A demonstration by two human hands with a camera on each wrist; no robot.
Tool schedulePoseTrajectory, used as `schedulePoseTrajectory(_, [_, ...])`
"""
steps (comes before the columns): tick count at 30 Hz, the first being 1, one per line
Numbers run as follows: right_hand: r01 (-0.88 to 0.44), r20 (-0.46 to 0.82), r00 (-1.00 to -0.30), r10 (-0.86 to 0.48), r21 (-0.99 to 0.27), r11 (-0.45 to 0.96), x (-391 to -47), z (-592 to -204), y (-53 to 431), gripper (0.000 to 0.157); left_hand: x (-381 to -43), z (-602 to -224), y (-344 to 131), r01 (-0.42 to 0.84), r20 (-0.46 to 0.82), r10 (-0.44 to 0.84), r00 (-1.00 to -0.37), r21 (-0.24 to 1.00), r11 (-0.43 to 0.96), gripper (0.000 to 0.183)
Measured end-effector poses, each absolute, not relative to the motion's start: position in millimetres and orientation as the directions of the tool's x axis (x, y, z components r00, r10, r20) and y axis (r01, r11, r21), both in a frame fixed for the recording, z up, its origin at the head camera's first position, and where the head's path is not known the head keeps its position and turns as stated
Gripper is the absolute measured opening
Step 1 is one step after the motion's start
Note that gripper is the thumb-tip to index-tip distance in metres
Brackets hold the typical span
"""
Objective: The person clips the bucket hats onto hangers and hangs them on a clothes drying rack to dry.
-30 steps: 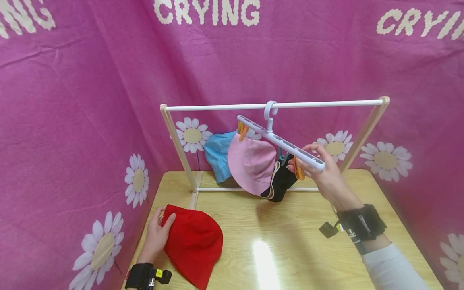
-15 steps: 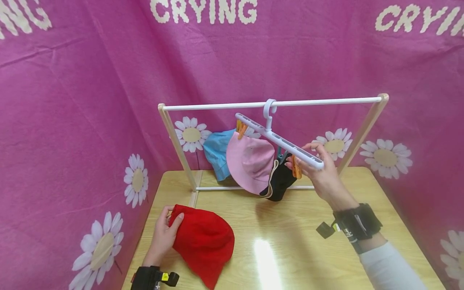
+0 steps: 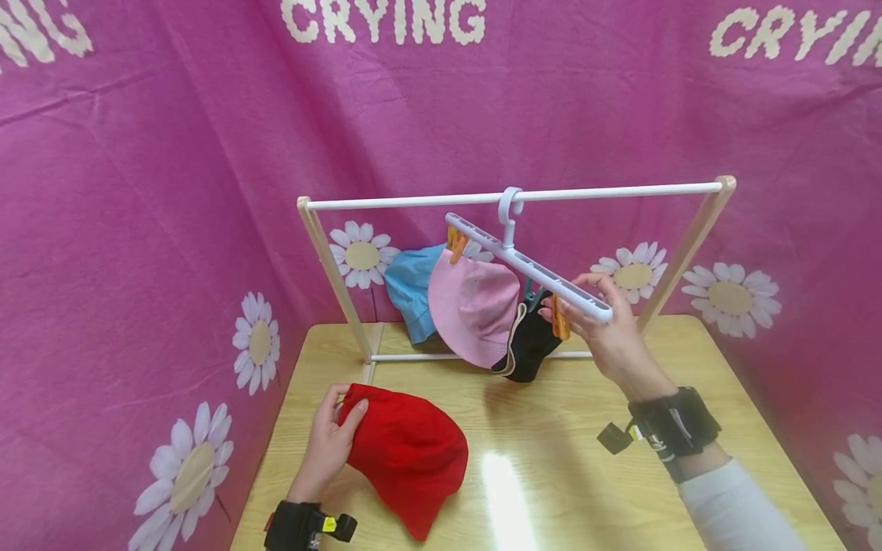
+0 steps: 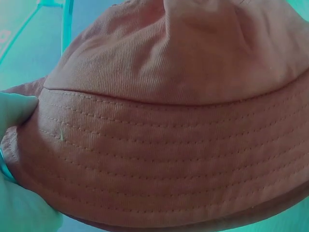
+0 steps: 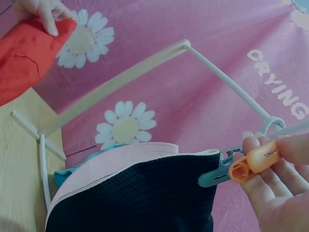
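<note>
My left hand [image 3: 331, 440] pinches the brim of a red bucket hat [image 3: 406, 451], which hangs crown to the right over the table's near left. Stitched rows on its brim fill the left wrist view. At the near end of a pale lilac clip hanger [image 3: 537, 268], my right hand [image 3: 613, 344] pinches an orange clip [image 5: 256, 159] between thumb and fingers. Beside that clip, a teal clip [image 5: 215, 176] grips the brim of a black hat [image 5: 140, 193]. Further along hang a pink bucket hat [image 3: 475, 306] and a blue hat [image 3: 409, 291], partly hidden behind it.
The hanger hooks over the white top rod [image 3: 413, 201] of a rack with wooden side posts [image 3: 338, 283]. The rack stands at the back of a wooden table [image 3: 551, 474]. A pink cloth with daisies [image 3: 262, 340] encloses the back and sides.
My left hand has moved right and slightly up with the red hat. The right hand stays at the hanger's near end; the whole view shifts slightly.
</note>
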State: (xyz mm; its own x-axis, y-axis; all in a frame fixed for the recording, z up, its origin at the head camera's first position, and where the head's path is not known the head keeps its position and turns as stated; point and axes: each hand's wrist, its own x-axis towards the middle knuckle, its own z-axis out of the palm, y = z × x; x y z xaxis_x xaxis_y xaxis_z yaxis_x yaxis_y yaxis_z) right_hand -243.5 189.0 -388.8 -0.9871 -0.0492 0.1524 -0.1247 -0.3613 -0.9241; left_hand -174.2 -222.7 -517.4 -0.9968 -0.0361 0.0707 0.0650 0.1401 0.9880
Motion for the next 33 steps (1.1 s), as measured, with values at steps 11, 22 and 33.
schedulePoseTrajectory(11, [-0.144, 0.167, -0.986, -0.015, -0.89, -0.432, -241, -391, 182, 0.025, -174, -512, -185, 0.062, 0.059, 0.074, -0.995, 0.998, 0.026, 0.026])
schedulePoseTrajectory(22, [-0.114, 0.126, -0.992, -0.006, -0.912, -0.394, -238, -393, 181, 0.024, -166, -494, -148, 0.143, 0.142, 0.137, -0.98, 0.99, -0.002, 0.028])
schedulePoseTrajectory(33, [-0.174, 0.183, -0.983, 0.018, -0.894, -0.413, -236, -396, 173, 0.03, -171, -485, -103, 0.198, 0.208, 0.21, -0.955, 0.978, -0.07, 0.026])
